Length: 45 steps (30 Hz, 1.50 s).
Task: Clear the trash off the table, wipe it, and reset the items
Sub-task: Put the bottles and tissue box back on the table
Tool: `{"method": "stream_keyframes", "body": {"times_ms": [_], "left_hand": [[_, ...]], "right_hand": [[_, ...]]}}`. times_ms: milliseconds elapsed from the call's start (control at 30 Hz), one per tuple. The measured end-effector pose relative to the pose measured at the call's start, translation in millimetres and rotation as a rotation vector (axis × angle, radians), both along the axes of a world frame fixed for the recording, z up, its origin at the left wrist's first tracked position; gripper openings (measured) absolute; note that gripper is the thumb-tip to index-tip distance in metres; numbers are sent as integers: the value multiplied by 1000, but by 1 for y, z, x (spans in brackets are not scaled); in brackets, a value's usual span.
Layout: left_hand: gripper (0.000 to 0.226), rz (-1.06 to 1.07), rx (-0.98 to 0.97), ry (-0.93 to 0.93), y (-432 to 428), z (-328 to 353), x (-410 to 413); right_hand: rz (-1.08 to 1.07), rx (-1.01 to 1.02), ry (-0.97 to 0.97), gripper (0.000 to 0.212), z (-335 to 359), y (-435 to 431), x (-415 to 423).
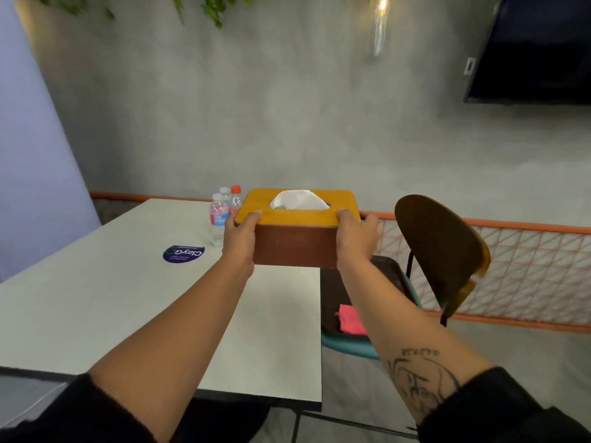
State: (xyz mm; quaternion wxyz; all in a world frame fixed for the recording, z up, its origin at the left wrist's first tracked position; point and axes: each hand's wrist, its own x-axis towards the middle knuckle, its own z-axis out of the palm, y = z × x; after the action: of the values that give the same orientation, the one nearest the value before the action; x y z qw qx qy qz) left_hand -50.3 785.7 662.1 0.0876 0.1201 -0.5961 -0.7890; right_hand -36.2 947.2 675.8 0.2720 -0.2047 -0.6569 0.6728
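Note:
A wooden tissue box [295, 243] with a yellow lid and a white tissue poking out is held in the air over the table's right edge. My left hand [239, 238] grips its left end and my right hand [355, 239] grips its right end, thumbs on the lid. The white table [128, 298] lies below and to the left. A pink cloth [351, 319] lies on a dark tray [332, 292] on the chair seat to the right of the table.
Three small water bottles [220, 219] stand near the table's far edge, beside a round purple sticker [183, 254]. A chair [441, 251] with a dark wooden back stands right of the table. An orange mesh railing [527, 276] runs behind it.

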Motion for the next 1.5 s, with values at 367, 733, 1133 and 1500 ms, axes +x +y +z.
{"method": "stream_keyframes", "body": {"times_ms": [367, 733, 1133, 1500], "left_hand": [[36, 55, -1, -5, -162, -3, 5], [30, 144, -17, 4, -321, -13, 19], [42, 170, 8, 2, -375, -26, 3], [42, 216, -5, 28, -391, -21, -88]], "right_hand": [[141, -67, -2, 32, -4, -160, 0], [221, -59, -16, 48, -22, -320, 2], [256, -38, -33, 46, -31, -378, -27], [260, -6, -37, 46, -35, -396, -120]]}}
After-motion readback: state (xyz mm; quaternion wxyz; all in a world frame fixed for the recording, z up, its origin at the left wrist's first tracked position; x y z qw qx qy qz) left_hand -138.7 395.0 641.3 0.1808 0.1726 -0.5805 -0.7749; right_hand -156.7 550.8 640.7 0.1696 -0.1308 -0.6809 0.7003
